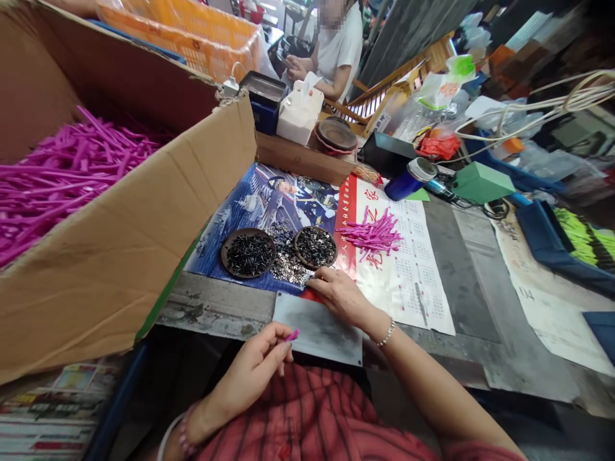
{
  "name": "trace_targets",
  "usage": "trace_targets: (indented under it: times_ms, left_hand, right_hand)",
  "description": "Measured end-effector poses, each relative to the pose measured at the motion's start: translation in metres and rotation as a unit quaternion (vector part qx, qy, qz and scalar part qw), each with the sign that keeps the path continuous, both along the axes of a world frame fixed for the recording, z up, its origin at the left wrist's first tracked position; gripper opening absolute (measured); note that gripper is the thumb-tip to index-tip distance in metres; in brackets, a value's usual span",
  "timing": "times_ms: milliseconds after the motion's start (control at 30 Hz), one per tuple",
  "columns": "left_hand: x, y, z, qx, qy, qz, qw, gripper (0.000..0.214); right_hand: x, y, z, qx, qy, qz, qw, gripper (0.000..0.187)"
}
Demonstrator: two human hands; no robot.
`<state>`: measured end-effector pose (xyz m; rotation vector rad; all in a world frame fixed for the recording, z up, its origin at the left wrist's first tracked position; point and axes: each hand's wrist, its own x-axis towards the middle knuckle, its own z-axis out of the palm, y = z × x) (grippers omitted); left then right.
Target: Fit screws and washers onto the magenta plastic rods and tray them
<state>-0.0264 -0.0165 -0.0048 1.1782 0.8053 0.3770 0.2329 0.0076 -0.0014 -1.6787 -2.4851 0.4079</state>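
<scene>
My left hand (254, 368) is near my lap, fingers pinched on a short pink plastic stick (291, 335). My right hand (339, 294) reaches forward onto the table, fingertips pressed down at the edge of a loose heap of small silvery metal pieces (288, 256). That heap lies between two round dark dishes: the left dish (248, 252) holds small black pieces, the right dish (316, 246) holds dark metal bits. A small pile of pink sticks (372, 234) lies on the calendar sheet (413, 282) to the right.
A big cardboard box (110, 256) full of long pink sticks (62, 173) stands at the left. A grey metal plate (319, 330) lies at the table edge. A blue cup (408, 179), green box (480, 182) and clutter sit behind. Another person in white (336, 51) sits at the back.
</scene>
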Motion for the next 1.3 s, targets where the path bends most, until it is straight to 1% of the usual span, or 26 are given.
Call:
trace_targets:
  times_ms: [100, 167, 300, 433, 567, 633, 867, 1000, 1067, 1200, 1267, 1300]
  left_hand:
    - [-0.001, -0.001, -0.001, -0.001, -0.001, 0.006, 1.000, 0.028]
    - [-0.001, -0.001, -0.002, -0.001, -0.001, 0.006, 1.000, 0.028]
    - [0.000, 0.000, -0.003, 0.001, -0.003, -0.003, 1.000, 0.026]
    - [0.001, 0.002, -0.003, 0.001, 0.002, -0.010, 1.000, 0.026]
    - [0.002, 0.002, -0.004, 0.000, 0.007, -0.012, 1.000, 0.026]
    - [0.003, 0.001, -0.003, 0.001, 0.005, -0.011, 1.000, 0.026]
    - [0.011, 0.000, -0.003, 0.008, -0.004, -0.023, 1.000, 0.026]
    - [0.012, 0.001, 0.000, 0.015, -0.006, -0.020, 1.000, 0.025]
    - [0.011, 0.002, 0.003, 0.022, -0.004, -0.015, 1.000, 0.025]
    - [0.006, 0.005, 0.009, 0.060, 0.017, -0.011, 0.998, 0.024]
    - [0.003, 0.007, 0.011, 0.104, 0.031, -0.019, 0.994, 0.023]
    - [0.002, 0.008, 0.011, 0.133, 0.037, -0.024, 0.990, 0.022]
  right_hand:
    - [0.001, 0.000, 0.002, 0.000, -0.003, 0.009, 1.000, 0.023]
    - [0.000, -0.001, 0.004, -0.001, 0.006, 0.005, 1.000, 0.025]
    - [0.000, -0.003, 0.004, -0.004, 0.015, -0.007, 1.000, 0.021]
    - [0.001, -0.002, 0.001, 0.005, -0.014, 0.005, 1.000, 0.023]
    - [-0.001, -0.001, 0.002, 0.040, -0.118, 0.060, 0.990, 0.024]
    - [-0.005, -0.001, 0.004, 0.043, -0.154, 0.092, 0.983, 0.024]
    - [-0.019, 0.011, 0.015, 0.019, -0.189, 0.167, 0.968, 0.025]
    - [-0.021, 0.020, 0.017, -0.012, -0.197, 0.177, 0.964, 0.027]
    - [-0.019, 0.022, 0.017, -0.027, -0.179, 0.158, 0.971, 0.026]
    - [-0.010, 0.015, 0.022, -0.066, -0.068, 0.086, 0.992, 0.017]
    - [-0.005, 0.006, 0.026, -0.076, 0.033, 0.058, 0.995, 0.012]
    - [-0.003, 0.000, 0.028, -0.084, 0.104, 0.044, 0.990, 0.012]
